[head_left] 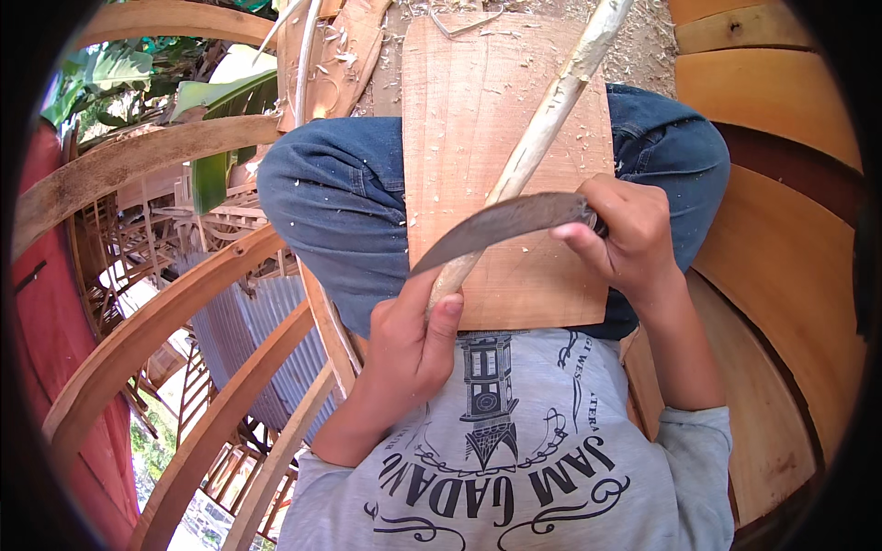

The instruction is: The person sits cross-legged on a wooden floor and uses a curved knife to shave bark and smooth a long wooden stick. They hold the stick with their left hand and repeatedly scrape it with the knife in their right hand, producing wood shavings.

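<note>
A pale peeled wooden stick (pixel 540 129) slants from my lap up toward the top right. My left hand (pixel 415 335) is closed round its near end, thumb lying along it. In my right hand (pixel 629 225) is the handle of a machete (pixel 501 225), mostly hidden by the fingers. Its dark curved blade lies across the stick just beyond my left hand, the tip pointing left. Beneath both rests a flat wooden board (pixel 496 83) across my lap, dotted with small shavings.
Curved wooden ribs (pixel 165 321) rise at the left, with leaves (pixel 220 101) and corrugated metal sheet (pixel 257 340) beyond them. Curved planks (pixel 763 266) form a wall on the right. Wood shavings (pixel 643 55) litter the surface past the board.
</note>
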`<state>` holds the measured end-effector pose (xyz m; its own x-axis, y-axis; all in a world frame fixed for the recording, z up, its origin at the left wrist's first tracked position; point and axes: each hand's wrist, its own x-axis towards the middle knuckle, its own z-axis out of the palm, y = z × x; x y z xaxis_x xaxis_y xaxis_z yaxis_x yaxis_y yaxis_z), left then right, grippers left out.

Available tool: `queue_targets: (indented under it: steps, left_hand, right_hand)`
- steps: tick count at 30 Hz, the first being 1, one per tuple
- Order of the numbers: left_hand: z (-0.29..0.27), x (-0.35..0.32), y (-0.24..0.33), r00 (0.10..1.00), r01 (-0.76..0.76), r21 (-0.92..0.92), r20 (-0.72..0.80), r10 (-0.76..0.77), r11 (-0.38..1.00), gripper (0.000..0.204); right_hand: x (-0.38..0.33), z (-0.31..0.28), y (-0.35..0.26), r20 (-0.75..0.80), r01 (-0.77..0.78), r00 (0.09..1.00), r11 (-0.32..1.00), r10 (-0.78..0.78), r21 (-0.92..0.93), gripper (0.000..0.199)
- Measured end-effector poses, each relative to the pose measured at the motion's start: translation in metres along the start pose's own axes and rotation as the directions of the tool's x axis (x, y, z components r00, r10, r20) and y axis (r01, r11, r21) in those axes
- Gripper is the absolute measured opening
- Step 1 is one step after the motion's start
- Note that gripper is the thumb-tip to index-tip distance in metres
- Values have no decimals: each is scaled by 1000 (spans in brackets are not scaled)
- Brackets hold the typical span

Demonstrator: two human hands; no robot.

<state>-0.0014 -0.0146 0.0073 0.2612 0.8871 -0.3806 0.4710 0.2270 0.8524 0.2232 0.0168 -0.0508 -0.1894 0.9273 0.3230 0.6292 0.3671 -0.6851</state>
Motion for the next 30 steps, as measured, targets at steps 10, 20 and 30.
queue_targets:
  steps: [10,20,30]
  left_hand:
    - [-12,-2,-6,998,-55,42,7,55,998,19]
    - [-7,0,12,1000,-1,3,-5,1,1000,35]
    - [-7,4,7,995,-99,31,3,99,995,18]
  right_hand:
    - [3,4,-4,7,-153,988,984,153,89,39]
    - [6,-10,13,-67,-366,922,914,382,173,37]
    - [5,-3,0,33,5,999,998,-7,59,38]
